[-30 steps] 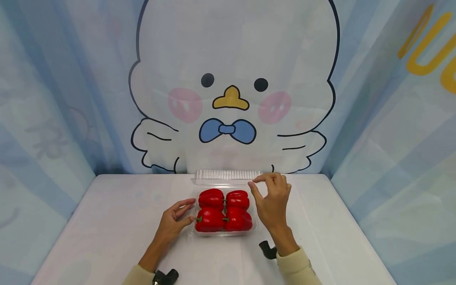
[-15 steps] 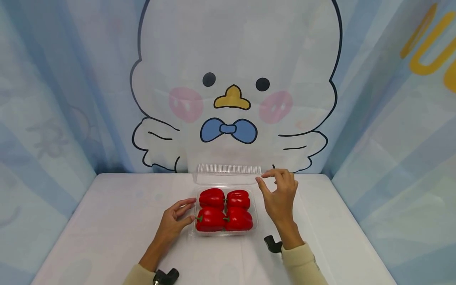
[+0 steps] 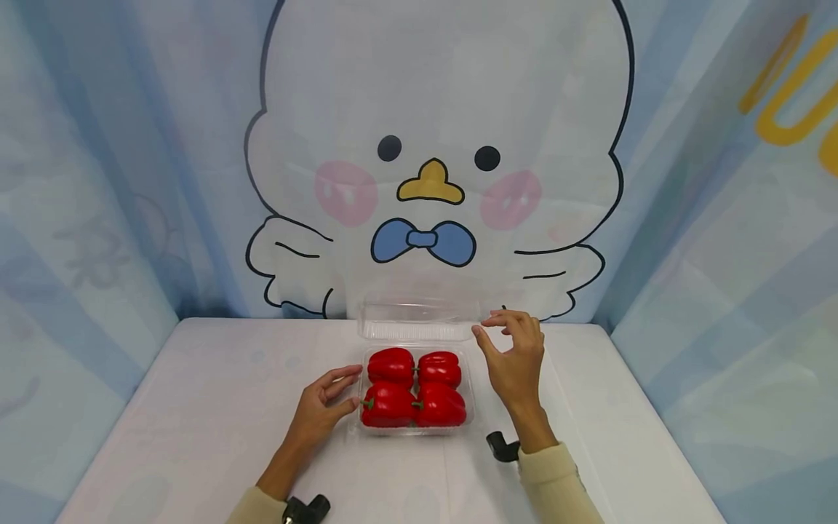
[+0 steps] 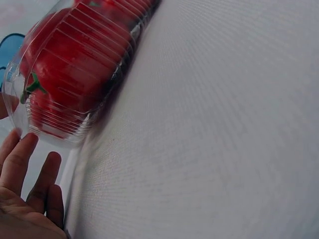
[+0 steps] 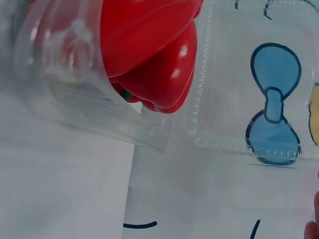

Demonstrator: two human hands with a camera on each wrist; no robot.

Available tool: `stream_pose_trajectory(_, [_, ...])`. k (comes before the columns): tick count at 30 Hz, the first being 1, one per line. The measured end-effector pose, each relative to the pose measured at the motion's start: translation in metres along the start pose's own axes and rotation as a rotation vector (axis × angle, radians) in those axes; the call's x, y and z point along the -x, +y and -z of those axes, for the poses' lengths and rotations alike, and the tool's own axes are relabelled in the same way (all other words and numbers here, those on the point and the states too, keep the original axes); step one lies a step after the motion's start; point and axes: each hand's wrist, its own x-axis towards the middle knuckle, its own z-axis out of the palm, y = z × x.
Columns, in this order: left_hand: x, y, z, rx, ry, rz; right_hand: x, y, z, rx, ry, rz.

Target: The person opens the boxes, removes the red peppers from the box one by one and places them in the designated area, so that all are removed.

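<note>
In the head view, a clear plastic clamshell box (image 3: pixel 419 431) holds several red bell peppers (image 3: pixel 441 405) with green stems. Its clear lid (image 3: pixel 419 331) is hinged up at the back, against the backdrop. My left hand (image 3: pixel 313 416) is at the box's left side, fingers extended, with fingertips touching or close to the rim; the left wrist view shows these fingers (image 4: pixel 17 164) by the box corner. Beside the lid's right edge is my right hand (image 3: pixel 513 367), thumb and forefinger bent with a gap between them. Only a bit of its fingers (image 5: pixel 313 230) shows in the right wrist view, apart from the lid.
A white-covered table (image 3: pixel 209 407) lies under the box. Behind it hangs a backdrop (image 3: pixel 425 87) with a cartoon bird, and blue-white curtains (image 3: pixel 740 291) close off both sides. Black mounts (image 3: pixel 503 447) sit at the wrists.
The lid has tipped further back and stands more upright. My right hand has shifted right and slightly away, off the lid's edge. The left hand stays at the box's side.
</note>
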Motion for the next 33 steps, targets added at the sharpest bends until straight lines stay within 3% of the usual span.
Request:
stream_pose_trajectory(22, [0.002, 0.006, 0.0, 0.005, -0.001, -0.015, -0.023, 0.022, -0.017, -0.037, -0.106, -0.084])
stream_pose_trajectory(33, [0.0, 0.001, -0.001, 0.006, 0.009, 0.0, -0.034, 0.036, -0.029, -0.069, -0.221, -0.171])
